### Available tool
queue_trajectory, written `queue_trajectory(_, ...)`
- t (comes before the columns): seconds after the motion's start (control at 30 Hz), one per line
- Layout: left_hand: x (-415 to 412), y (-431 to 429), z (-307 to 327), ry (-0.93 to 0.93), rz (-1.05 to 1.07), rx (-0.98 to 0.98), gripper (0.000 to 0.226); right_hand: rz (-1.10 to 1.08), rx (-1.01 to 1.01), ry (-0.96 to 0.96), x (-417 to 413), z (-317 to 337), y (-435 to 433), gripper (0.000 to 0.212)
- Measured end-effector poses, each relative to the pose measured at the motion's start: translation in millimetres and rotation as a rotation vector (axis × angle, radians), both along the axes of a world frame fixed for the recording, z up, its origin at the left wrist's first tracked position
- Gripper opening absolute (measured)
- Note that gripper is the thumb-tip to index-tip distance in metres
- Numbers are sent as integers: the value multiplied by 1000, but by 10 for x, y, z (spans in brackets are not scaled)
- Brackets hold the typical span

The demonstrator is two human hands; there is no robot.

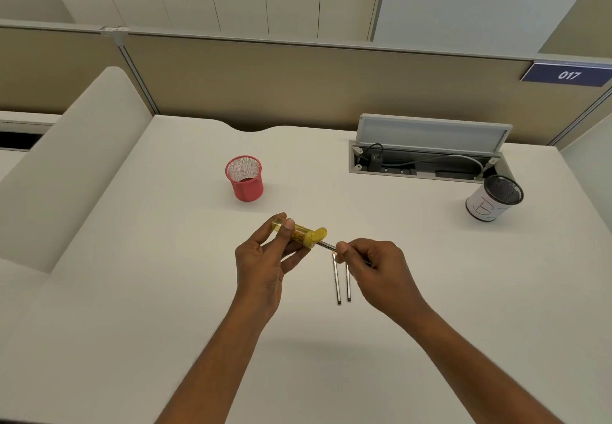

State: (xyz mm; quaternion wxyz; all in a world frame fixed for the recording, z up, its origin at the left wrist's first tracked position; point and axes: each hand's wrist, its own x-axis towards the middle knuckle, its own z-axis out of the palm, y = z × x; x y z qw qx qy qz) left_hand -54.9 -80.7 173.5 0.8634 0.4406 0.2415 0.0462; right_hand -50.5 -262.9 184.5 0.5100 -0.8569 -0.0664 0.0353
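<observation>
While the left hand (pixel 261 258) curls thumb and fingers round a translucent yellow plastic cylindrical sharpener (pixel 299 233), held above the matte white desk (pixel 165 258) with its long axis slanting down to the right, the right hand (pixel 374 268) pinches a slim dark pencil (pixel 326 245) between thumb and forefinger. The pencil lies in line with the barrel, its tip apparently seated in the capped end, so any twist turns on that shared axis. Two more dark pencils (pixel 337 283) lie parallel just below the right hand; a red wire-mesh cup (pixel 245 178) stands beyond.
</observation>
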Motion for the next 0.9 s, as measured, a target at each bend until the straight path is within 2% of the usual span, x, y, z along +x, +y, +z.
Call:
queue_trajectory(0.13,18,14,4,1,8,4,29,93,-69,-113,-28,15,-39,18)
queue_trajectory(0.2,27,7,5,6,11,0,28,110,-228,-292,-31,-43,-62,32)
queue_trajectory(0.3,27,-18,6,10,3,-9,28,138,-391,-607,8,-142,-88,24)
queue_trajectory(0.37,21,-32,10,6,-4,-9,33,122,-427,-646,27,-184,-102,25)
queue_trajectory(0.43,21,-35,17,2,-14,1,36,92,-335,-517,10,-148,-79,25)
queue_trajectory(0.47,29,-34,16,-2,-20,8,34,73,-224,-394,4,-122,-56,27)
queue_trajectory(0.6,40,-32,6,-3,-43,24,28,-11,175,277,31,54,-26,39)
queue_trajectory(0.67,33,-34,-2,5,-39,26,32,-2,270,460,41,124,-46,41)
queue_trajectory(0.73,28,-31,-15,8,-30,18,32,39,151,344,23,126,-48,38)
queue_trajectory(0.83,46,-15,-25,16,-9,1,27,89,-126,-131,-30,13,-50,20)
queue_trajectory(0.9,61,-3,-22,24,-4,-8,24,117,-348,-369,-28,-72,-74,29)
